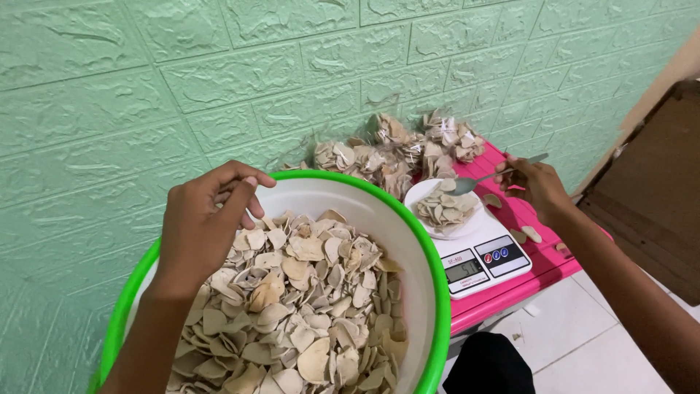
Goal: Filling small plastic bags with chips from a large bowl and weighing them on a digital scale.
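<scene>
A large white basin with a green rim (430,292) fills the lower left, heaped with pale beige chips (299,306). My left hand (200,226) hovers over the chips at the basin's far left, fingers pinched together, perhaps on a few chips. My right hand (536,186) reaches to the right of a white kitchen scale (481,263) and holds a metal spoon (485,179). The spoon's bowl rests over a white dish (467,226) of chips standing on the scale.
The scale sits on a pink table (525,281) against a green brick-pattern wall (219,80). Several clear bags of chips (397,153) are piled at the table's back. Loose chips (529,235) lie beside the scale. A brown cardboard sheet (649,197) leans at right.
</scene>
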